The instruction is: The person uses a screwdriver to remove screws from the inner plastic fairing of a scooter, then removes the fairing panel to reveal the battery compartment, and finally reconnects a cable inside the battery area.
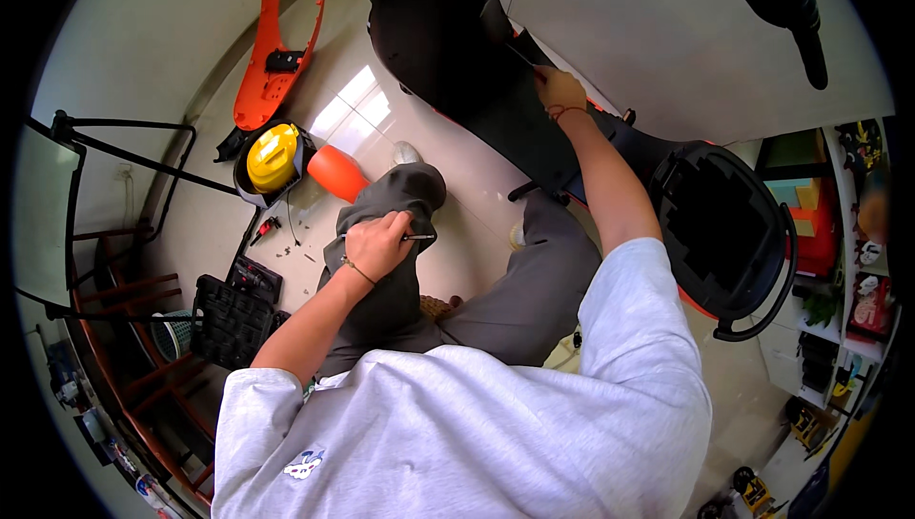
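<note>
I sit low on a tiled floor beside a black scooter [457,42]. My left hand [378,244] rests on my left knee and is closed around a thin dark tool [419,237] whose tip points right. My right hand [559,90] reaches up to the scooter's black side panel, fingers pinched at a thin cable or edge there; what it grips is too small to tell. The scooter's open black seat compartment [724,233] lies to my right.
An orange body panel [272,61] lies on the floor at upper left. Near it are a yellow and black part [273,159] and an orange cover [336,173]. A black tool case [233,314] sits left of my knee. Shelves with goods [848,252] stand at right.
</note>
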`<state>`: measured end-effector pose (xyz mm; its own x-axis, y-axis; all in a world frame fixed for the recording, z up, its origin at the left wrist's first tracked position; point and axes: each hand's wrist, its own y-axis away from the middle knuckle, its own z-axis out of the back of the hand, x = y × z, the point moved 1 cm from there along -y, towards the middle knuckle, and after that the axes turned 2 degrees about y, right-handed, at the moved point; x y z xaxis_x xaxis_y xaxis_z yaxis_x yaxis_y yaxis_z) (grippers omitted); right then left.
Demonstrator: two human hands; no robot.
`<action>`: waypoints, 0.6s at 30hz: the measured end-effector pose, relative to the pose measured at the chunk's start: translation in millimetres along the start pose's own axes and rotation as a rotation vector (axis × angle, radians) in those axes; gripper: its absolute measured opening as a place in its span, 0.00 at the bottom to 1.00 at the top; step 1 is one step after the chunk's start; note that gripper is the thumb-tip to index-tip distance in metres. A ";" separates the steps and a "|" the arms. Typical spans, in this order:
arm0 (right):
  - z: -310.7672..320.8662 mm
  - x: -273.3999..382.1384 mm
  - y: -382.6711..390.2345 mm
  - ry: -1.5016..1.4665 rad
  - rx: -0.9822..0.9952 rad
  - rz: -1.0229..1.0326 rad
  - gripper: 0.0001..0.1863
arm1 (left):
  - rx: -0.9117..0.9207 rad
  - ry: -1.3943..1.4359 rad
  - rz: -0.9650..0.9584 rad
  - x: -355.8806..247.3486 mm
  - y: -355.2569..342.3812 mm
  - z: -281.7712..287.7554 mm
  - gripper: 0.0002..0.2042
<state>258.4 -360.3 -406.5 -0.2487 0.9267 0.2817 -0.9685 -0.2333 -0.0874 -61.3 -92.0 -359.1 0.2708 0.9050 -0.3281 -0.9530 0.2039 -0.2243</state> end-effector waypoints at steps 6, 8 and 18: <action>-3.7 11.3 -3.3 -0.044 0.044 -0.109 0.15 | 0.229 0.086 0.212 -8.5 -19.5 3.9 0.09; -7.3 2.4 -3.8 -0.110 0.036 -0.124 0.15 | 0.257 0.158 0.278 -10.4 -41.9 2.3 0.09; -45.2 -20.6 42.8 -0.302 -0.234 -0.075 0.14 | 0.463 1.002 0.687 -21.5 -119.1 -70.5 0.15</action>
<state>222.8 -376.0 -459.2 -0.2047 0.8020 0.5612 -0.9632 -0.0629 -0.2615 56.0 -162.1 -390.1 -0.4973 0.2447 -0.8323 -0.8400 0.1043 0.5325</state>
